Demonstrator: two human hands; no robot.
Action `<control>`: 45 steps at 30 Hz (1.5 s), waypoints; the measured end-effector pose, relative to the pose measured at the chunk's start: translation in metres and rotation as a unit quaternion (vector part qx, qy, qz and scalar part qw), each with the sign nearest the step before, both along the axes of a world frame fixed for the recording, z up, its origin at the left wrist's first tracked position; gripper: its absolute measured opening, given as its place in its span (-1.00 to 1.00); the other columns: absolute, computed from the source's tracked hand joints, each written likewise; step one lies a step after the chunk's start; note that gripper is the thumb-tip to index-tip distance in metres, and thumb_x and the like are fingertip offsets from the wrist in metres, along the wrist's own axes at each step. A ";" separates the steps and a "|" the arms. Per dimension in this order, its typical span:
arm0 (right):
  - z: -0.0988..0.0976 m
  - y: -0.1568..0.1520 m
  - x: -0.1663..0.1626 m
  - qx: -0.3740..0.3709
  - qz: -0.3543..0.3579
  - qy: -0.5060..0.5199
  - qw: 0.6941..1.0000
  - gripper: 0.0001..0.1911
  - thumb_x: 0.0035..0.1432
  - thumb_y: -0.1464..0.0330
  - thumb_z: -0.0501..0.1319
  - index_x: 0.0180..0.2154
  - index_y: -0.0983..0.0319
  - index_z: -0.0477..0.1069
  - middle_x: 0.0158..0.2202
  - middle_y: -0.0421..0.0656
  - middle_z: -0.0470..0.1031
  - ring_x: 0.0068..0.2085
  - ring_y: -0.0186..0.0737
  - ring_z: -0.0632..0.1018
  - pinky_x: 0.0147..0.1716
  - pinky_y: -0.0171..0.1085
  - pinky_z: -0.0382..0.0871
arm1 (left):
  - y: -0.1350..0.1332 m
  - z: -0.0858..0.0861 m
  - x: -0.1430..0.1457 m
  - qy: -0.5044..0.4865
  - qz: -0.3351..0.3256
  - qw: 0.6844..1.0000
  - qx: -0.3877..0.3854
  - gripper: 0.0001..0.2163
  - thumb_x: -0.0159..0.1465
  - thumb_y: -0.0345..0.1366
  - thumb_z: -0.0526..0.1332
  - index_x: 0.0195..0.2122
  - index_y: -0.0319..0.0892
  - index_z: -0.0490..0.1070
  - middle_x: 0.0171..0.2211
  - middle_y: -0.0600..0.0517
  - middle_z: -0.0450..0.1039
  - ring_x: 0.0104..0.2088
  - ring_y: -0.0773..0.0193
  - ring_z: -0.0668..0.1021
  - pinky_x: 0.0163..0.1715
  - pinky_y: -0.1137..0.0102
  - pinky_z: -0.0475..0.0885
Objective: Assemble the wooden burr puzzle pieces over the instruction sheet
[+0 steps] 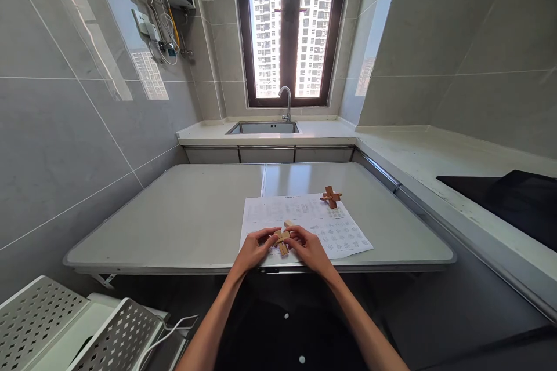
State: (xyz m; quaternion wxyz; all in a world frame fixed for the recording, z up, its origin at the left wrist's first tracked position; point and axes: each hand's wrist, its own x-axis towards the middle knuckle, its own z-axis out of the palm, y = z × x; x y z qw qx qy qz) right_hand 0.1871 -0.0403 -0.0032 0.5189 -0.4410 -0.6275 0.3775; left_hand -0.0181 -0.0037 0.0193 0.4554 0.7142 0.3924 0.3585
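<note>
Wooden blocks (282, 237), light in colour and crossed over each other, held between both hands above the near part of a printed sheet (304, 214), close to the front edge of the white worktop (174, 214). Left hand (256, 250) with thumb and fingers pinching the left side; right hand (307, 245) likewise pinching the right side. Not possible to tell how firmly. Just beyond the right fingers, one pale piece of wood (289, 224); joined to the rest or loose, cannot tell. At the far right corner of the sheet, a darker wooden cross (331, 197), well apart from both hands.

Easy, by judgement, to lose one block by loosening the fingers on one side too early, and, so near the front edge, perhaps to drop it off the worktop. Also possible to jam the pieces by pushing at a wrong angle, or to shift the dark cross by dragging the paper with a wrist.
</note>
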 end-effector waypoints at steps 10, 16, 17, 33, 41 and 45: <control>-0.003 0.001 -0.001 -0.017 0.018 0.046 0.999 -0.69 0.25 0.13 0.30 -0.07 0.16 0.50 -0.28 -0.14 0.67 -0.29 -0.10 0.68 -0.26 -0.19 0.54 | 0.001 -0.002 -0.002 0.018 -0.015 1.000 0.013 -0.55 0.24 -0.03 0.37 0.11 -0.10 0.56 0.04 -0.07 0.62 0.05 -0.02 0.61 0.14 0.14 0.46; -0.003 0.002 -0.001 -0.020 0.010 0.049 0.999 -0.65 0.24 0.10 0.30 -0.05 0.16 0.51 -0.20 -0.09 0.68 -0.23 -0.06 0.69 -0.20 -0.15 0.56 | -0.003 0.007 -0.001 0.012 -0.017 1.000 0.009 -0.57 0.32 -0.01 0.28 0.13 -0.09 0.54 -0.03 -0.05 0.66 0.00 0.04 0.62 0.06 0.22 0.49; -0.003 0.002 -0.001 -0.020 0.010 0.048 0.999 -0.65 0.24 0.10 0.31 -0.05 0.16 0.51 -0.22 -0.10 0.68 -0.23 -0.06 0.69 -0.21 -0.15 0.56 | -0.004 0.008 -0.001 0.012 -0.015 1.000 0.009 -0.58 0.33 0.00 0.28 0.13 -0.09 0.55 -0.07 -0.05 0.66 -0.03 0.06 0.63 0.04 0.23 0.49; 0.001 -0.001 0.002 -0.002 -0.009 -0.007 1.000 -0.65 0.24 0.08 0.30 -0.03 0.12 0.57 -0.29 -0.16 0.65 -0.23 -0.09 0.64 -0.26 -0.20 0.49 | -0.001 0.005 0.000 0.005 -0.009 1.000 0.009 -0.55 0.28 0.04 0.30 0.06 -0.14 0.58 -0.20 -0.05 0.66 -0.19 0.12 0.63 -0.10 0.28 0.51; -0.004 0.001 -0.001 0.019 -0.118 -0.024 0.993 -0.65 0.29 0.08 0.24 -0.05 0.16 0.51 -0.19 -0.09 0.63 -0.20 -0.08 0.61 -0.25 -0.20 0.48 | 0.000 0.001 -0.001 -0.014 0.032 0.999 0.005 -0.56 0.28 0.02 0.31 0.07 -0.13 0.58 -0.09 -0.08 0.67 -0.08 0.05 0.64 -0.01 0.25 0.50; -0.015 0.005 0.000 0.032 -0.250 -0.047 0.966 -0.73 0.33 0.15 0.14 -0.13 0.19 0.45 -0.12 0.02 0.54 -0.08 0.04 0.51 -0.05 -0.03 0.39 | 0.000 0.002 -0.001 -0.017 0.045 0.999 -0.002 -0.57 0.30 0.01 0.30 0.08 -0.13 0.58 -0.11 -0.07 0.68 -0.11 0.05 0.66 0.00 0.23 0.50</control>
